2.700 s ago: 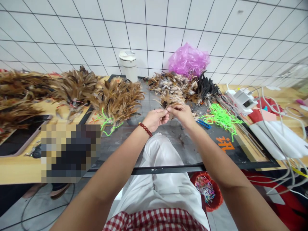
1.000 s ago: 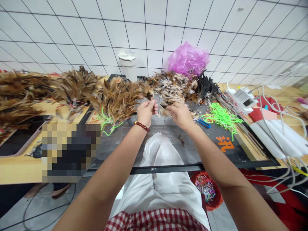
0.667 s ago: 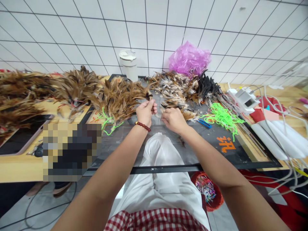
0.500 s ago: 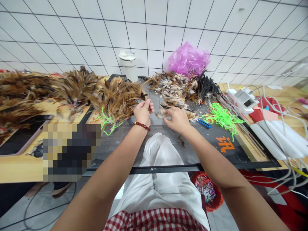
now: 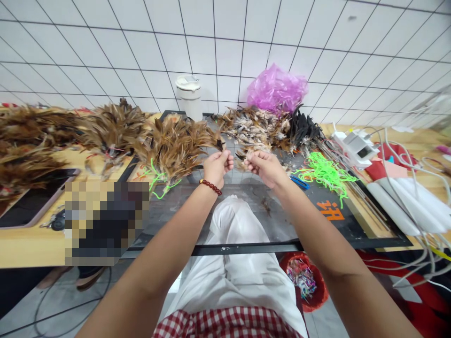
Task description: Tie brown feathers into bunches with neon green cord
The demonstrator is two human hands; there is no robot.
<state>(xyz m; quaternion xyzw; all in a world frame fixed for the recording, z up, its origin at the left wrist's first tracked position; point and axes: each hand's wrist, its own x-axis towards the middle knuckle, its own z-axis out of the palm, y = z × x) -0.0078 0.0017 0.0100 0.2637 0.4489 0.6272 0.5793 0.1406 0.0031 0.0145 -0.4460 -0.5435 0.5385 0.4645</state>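
Note:
My left hand (image 5: 216,167), with a red bead bracelet on the wrist, is closed in a pinch on a small bunch of brown feathers (image 5: 219,142) that sticks up and left from the fingers. My right hand (image 5: 265,167) is closed in a pinch on a pale feather (image 5: 249,153), a little to the right of the left hand. Both hands hover above the dark cutting mat (image 5: 331,224), in front of a loose heap of speckled feathers (image 5: 257,127).
Bundles of brown feathers (image 5: 172,145) tied with green cord lie left along the wooden table (image 5: 31,244). Green cords (image 5: 326,171), black feathers (image 5: 305,129), a pink bag (image 5: 276,89), a white cup (image 5: 190,96), a phone (image 5: 31,199), cables and white devices (image 5: 357,145) surround the mat. A red bin (image 5: 306,281) stands below.
My right hand dipped to the loose feathers on the mat, then rose with a pale feather towards the left hand. The left hand kept its bunch and stayed nearly in place.

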